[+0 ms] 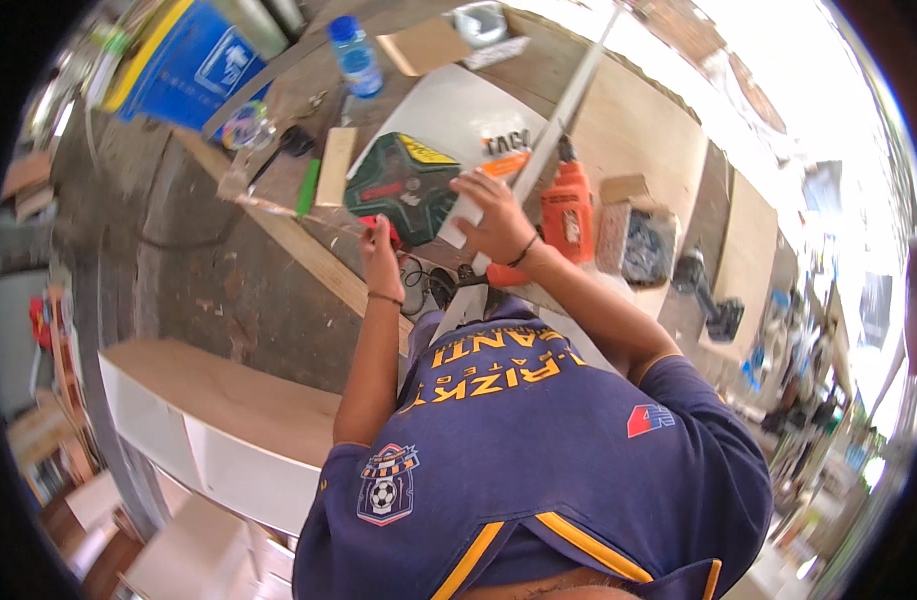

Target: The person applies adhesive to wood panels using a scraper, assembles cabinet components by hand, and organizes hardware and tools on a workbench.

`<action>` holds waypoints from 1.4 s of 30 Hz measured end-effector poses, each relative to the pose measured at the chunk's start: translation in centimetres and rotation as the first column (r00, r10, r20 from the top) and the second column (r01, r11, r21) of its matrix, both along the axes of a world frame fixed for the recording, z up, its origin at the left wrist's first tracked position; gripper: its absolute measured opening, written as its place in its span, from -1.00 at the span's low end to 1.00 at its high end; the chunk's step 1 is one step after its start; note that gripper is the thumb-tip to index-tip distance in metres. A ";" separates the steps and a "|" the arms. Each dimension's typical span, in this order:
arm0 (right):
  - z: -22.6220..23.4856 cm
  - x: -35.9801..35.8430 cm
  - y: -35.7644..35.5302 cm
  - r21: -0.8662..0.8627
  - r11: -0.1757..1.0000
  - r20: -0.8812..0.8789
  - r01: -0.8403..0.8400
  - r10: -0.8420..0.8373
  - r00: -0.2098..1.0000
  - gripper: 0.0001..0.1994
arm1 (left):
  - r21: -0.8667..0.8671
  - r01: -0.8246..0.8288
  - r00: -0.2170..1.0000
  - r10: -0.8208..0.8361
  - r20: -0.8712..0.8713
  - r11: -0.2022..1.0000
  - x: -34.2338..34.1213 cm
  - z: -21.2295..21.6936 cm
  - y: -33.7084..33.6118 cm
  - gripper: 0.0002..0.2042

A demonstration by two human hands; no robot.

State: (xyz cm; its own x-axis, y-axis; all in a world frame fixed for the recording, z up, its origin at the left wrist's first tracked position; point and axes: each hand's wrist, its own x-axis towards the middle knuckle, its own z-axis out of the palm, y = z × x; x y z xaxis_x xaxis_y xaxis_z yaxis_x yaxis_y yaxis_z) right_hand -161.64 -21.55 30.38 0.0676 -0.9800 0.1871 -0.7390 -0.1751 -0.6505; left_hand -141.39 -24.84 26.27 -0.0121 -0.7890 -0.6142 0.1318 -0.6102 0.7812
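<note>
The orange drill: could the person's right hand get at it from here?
Probably yes: the orange drill lies just right of the right hand, with its upper body uncovered. The hand is at the edge of the green item, though, so it would likely need to leave that first.

Green tool (406,190): hard plastic, smooth. White sheet (448,100): smooth, printed surface. Orange drill (566,215): moulded plastic casing. Bottle (356,62): clear bluish plastic, glossy. Blue bin (193,65): smooth plastic. Cardboard flap (421,46): brown paper, matt. Block (335,167), plank (300,243): pale bare wood, matt. Shirt (538,420): navy cloth, matt, printed lettering.
</note>
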 end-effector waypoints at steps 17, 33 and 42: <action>-3.6 -2.1 12.5 0.801 0.597 0.527 -0.045 -0.738 -0.422 -0.53 | -0.096 0.014 0.992 -0.002 0.123 0.995 0.3 -2.3 -1.9 -0.57; -2.8 -9.3 11.1 0.627 0.760 0.740 0.168 -0.514 -0.434 -0.73 | -0.087 -0.315 0.858 0.244 -0.451 0.945 6.3 1.7 6.8 -0.54; 4.2 -8.5 14.2 0.161 0.691 0.538 -0.705 -0.660 -0.524 -0.69 | -0.059 -0.850 0.426 0.615 -0.663 0.524 9.2 1.4 32.6 -0.56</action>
